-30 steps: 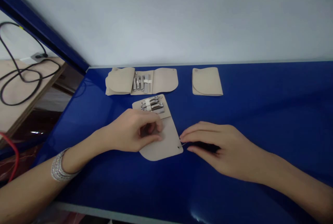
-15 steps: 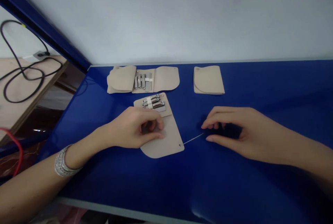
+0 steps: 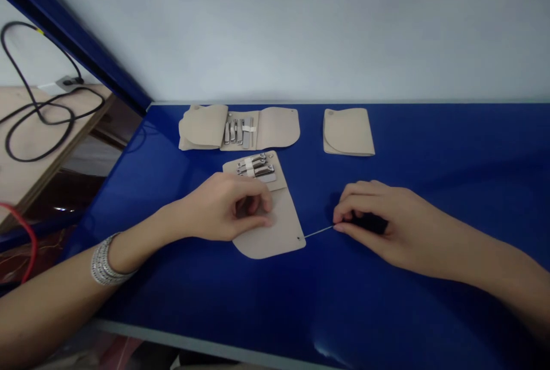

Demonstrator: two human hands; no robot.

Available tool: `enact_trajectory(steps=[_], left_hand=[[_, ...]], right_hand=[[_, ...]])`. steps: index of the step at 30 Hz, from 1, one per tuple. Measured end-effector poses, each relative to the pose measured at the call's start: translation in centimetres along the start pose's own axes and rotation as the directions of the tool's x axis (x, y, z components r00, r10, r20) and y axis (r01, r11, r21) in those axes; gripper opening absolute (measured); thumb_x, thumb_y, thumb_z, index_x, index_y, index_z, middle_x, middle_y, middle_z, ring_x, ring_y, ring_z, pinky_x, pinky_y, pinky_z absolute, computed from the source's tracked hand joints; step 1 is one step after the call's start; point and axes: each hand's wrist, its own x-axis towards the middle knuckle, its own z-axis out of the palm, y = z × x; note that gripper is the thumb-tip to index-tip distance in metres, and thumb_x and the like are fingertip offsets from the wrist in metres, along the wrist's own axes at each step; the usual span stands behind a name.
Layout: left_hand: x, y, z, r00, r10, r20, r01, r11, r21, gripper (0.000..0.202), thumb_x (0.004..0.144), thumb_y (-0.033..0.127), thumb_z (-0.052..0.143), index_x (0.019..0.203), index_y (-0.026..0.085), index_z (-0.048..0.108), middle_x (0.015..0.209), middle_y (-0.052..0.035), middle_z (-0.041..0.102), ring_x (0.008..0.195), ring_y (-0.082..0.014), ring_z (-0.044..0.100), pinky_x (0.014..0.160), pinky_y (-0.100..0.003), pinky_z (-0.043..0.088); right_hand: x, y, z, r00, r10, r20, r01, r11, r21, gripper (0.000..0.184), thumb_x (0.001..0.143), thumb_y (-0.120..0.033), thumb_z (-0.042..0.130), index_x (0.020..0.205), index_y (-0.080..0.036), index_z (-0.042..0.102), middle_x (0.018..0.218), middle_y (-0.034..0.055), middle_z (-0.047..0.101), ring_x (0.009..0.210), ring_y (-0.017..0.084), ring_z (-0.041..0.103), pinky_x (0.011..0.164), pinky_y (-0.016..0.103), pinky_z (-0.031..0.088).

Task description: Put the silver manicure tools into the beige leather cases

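Note:
An unfolded beige manicure case lies on the blue table, with silver nail clippers strapped to its far panel. My left hand rests on the case, fingers loosely curled, thumb and forefinger apart, nothing visible between them. To the right, my right hand pinches the end of a thin pale metal stick between thumb and fingertips. The other end of the stick is beside the snap corner of the case. What the stick's gripped tip looks like is hidden by the fingers.
Behind the left hand lies another open manicure case with silver tools, beside overlapping folded beige cases. One folded case sits farther right. A pale wall borders the table. Black cable lies on a wooden surface at left.
My right thumb and fingers have closed on the end of the thin metal stick, which they were apart from before. The left hand stays on the case. The view has shifted slightly.

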Motion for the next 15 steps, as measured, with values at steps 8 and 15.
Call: enact_trajectory(steps=[8, 15], left_hand=[[0.02, 0.08, -0.03, 1.0, -0.006, -0.002, 0.006, 1.0, 0.006, 0.019, 0.083, 0.035, 0.068, 0.088, 0.016, 0.066, 0.069, 0.0012, 0.063, 0.058, -0.0066, 0.056, 0.054, -0.016, 0.043], [0.04, 0.03, 0.01, 1.0, -0.013, 0.003, 0.013, 1.0, 0.013, 0.02, 0.083, 0.036, 0.068, 0.088, 0.016, 0.067, 0.071, 0.0008, 0.064, 0.059, -0.0067, 0.056, 0.055, -0.015, 0.043]], right_hand=[[-0.21, -0.21, 0.32, 1.0, 0.012, 0.014, -0.011, 0.998, -0.059, 0.011, 0.091, -0.024, 0.053, 0.084, -0.023, 0.062, 0.084, 0.0004, 0.062, 0.07, 0.015, 0.056, 0.079, 0.036, 0.042], [-0.17, -0.31, 0.53, 1.0, -0.007, -0.003, 0.007, 0.998, -0.062, 0.01, 0.089, -0.023, 0.054, 0.082, -0.023, 0.061, 0.082, 0.0006, 0.063, 0.067, 0.015, 0.056, 0.076, 0.035, 0.041]])
